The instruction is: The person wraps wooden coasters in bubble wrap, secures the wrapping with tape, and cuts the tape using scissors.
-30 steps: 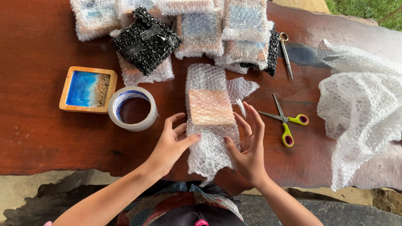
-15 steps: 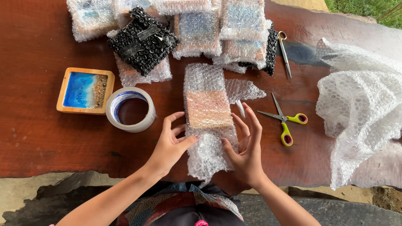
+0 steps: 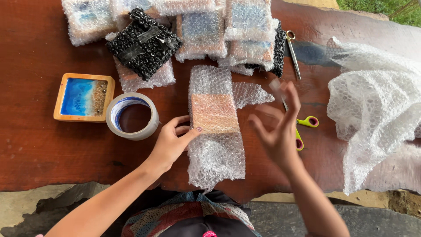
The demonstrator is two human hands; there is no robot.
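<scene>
Red-brown table [image 3: 39, 153]: left hand [image 3: 172, 144] pinning bubble-wrapped square block [image 3: 214, 113] (right hand [image 3: 277, 134] blurred, open, empty).

A half-wrapped square block [image 3: 213, 113] in clear bubble wrap lies near the table's front edge. Finished parcels [image 3: 245, 30] crowd the far edge — one black [image 3: 144, 41], the rest clear.

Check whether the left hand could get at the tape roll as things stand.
Probably yes. The left hand rests on the edge of the half-wrapped block, and the tape roll lies right beside it on the bare table, with nothing between them and nothing on top of it.
</scene>
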